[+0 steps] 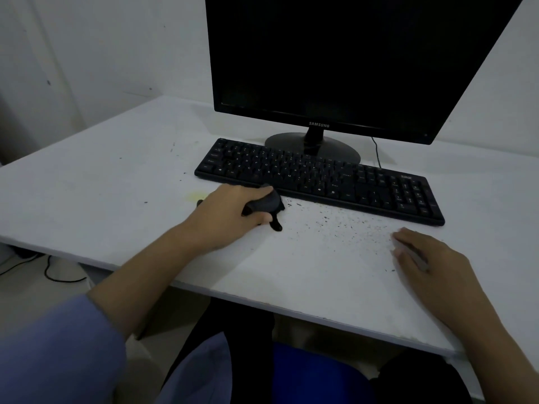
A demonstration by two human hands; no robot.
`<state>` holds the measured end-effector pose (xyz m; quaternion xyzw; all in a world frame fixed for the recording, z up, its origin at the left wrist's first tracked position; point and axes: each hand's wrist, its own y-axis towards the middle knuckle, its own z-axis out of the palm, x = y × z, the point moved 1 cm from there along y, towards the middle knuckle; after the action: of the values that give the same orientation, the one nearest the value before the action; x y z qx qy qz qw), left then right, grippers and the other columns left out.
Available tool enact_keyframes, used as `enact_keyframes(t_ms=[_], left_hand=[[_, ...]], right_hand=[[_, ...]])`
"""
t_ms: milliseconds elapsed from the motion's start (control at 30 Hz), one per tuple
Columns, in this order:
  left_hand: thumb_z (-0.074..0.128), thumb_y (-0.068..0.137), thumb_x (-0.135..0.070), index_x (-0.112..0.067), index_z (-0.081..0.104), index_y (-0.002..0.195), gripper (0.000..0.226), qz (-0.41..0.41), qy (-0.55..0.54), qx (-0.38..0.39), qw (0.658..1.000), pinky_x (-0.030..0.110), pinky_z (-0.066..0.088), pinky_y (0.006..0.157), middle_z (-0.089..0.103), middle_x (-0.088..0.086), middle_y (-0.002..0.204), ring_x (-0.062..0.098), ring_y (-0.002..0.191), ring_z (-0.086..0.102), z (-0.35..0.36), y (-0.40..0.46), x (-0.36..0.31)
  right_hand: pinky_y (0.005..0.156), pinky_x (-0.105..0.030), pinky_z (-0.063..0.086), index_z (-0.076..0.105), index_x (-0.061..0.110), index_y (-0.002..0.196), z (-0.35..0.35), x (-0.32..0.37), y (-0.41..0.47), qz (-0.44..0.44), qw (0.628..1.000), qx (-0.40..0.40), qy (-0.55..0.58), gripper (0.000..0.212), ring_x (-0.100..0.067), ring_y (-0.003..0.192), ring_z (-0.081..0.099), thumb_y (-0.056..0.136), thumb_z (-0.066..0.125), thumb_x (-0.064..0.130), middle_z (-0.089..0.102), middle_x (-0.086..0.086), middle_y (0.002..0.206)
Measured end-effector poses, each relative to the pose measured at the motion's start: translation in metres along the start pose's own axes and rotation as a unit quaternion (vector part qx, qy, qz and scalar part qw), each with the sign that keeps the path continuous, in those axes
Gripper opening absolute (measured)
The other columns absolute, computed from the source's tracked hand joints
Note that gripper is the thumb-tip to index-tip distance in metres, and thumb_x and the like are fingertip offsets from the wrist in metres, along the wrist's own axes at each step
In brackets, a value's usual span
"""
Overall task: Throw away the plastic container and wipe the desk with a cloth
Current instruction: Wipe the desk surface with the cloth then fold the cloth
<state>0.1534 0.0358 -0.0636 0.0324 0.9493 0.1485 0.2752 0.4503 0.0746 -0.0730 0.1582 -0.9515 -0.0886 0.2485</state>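
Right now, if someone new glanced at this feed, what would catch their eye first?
Probably the big black Samsung monitor, dark at the back of the white desk, with the long black keyboard just in front of it. Next, the left hand gripping a bunched dark cloth beside the keyboard's near edge, and the scatter of dark crumbs between it and the right hand resting on the desk.

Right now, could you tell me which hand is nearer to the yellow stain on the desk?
Left. The left hand, gripping the dark cloth, lies beside the yellow stain; the right hand rests far across the desk.
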Motion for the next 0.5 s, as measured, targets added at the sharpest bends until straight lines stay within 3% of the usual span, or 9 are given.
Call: enact_keyframes(t_ms=[67, 133, 267, 500], left_hand=[[0.070, 0.080, -0.026, -0.021, 0.055, 0.128, 0.051, 0.007, -0.017, 0.022, 1.000, 0.028, 0.044, 0.097, 0.063, -0.001, 0.122, 0.014, 0.112, 0.057, -0.001, 0.005, 0.002], [0.070, 0.080, -0.023, -0.022, 0.055, 0.128, 0.050, 0.015, -0.022, 0.037, 0.999, 0.025, 0.040, 0.102, 0.061, -0.004, 0.126, 0.012, 0.117, 0.054, 0.003, 0.009, -0.002], [0.064, 0.085, -0.016, -0.024, 0.057, 0.126, 0.042, 0.065, 0.030, 0.044, 0.996, 0.019, 0.035, 0.100, 0.059, -0.008, 0.129, 0.010, 0.120, 0.051, 0.014, 0.015, -0.016], [0.063, 0.084, -0.009, -0.023, 0.064, 0.119, 0.037, 0.085, 0.064, 0.080, 0.991, 0.023, 0.040, 0.099, 0.063, -0.008, 0.123, 0.009, 0.113, 0.055, -0.008, -0.015, 0.001]], right_hand=[[0.102, -0.030, 0.032, 0.056, 0.011, 0.125, 0.000, 0.000, 0.000, -0.002, 1.000, 0.002, -0.007, 0.036, -0.026, 0.121, 0.050, 0.089, 0.053, 0.014, 0.055, -0.007, 0.132], [0.100, -0.028, 0.031, 0.056, 0.009, 0.124, 0.000, 0.000, -0.001, -0.005, 1.000, 0.001, -0.012, 0.035, -0.027, 0.120, 0.051, 0.089, 0.053, 0.013, 0.056, -0.009, 0.132], [0.098, -0.027, 0.031, 0.056, 0.009, 0.125, -0.001, 0.000, -0.001, -0.005, 1.000, 0.000, -0.010, 0.036, -0.027, 0.119, 0.051, 0.089, 0.053, 0.013, 0.056, -0.009, 0.132], [0.099, -0.030, 0.033, 0.056, 0.009, 0.124, -0.001, 0.000, 0.000, -0.010, 1.000, -0.002, -0.003, 0.035, -0.028, 0.118, 0.052, 0.089, 0.053, 0.013, 0.056, -0.009, 0.131]])
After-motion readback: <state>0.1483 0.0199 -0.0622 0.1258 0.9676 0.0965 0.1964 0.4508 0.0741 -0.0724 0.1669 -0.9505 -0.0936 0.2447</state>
